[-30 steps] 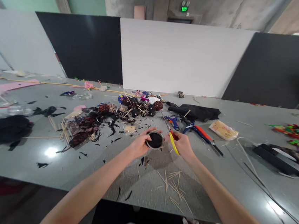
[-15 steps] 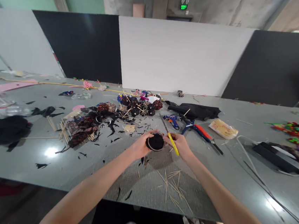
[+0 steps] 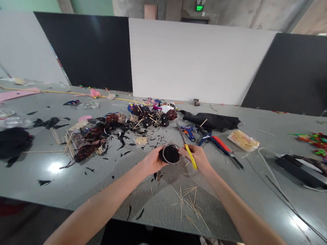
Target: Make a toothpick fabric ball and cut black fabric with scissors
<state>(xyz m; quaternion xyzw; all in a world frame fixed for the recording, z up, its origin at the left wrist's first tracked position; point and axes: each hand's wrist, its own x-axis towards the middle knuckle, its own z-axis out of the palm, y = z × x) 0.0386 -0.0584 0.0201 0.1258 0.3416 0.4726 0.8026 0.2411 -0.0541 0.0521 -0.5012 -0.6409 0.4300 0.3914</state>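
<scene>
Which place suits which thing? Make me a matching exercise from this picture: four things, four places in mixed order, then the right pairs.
Things
1. Yellow-handled tool
2. Round black container
3. Exit sign
4. Pink strip

Places
A. High up, lit green against the wall
B. In the right hand
C. Toward the left end of the table
D. In the left hand

Pairs: 1-B, 2-D, 3-A, 4-C

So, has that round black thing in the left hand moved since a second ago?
Yes, slightly: the round black thing has shifted right in the picture, judged against the loose sticks.
</scene>
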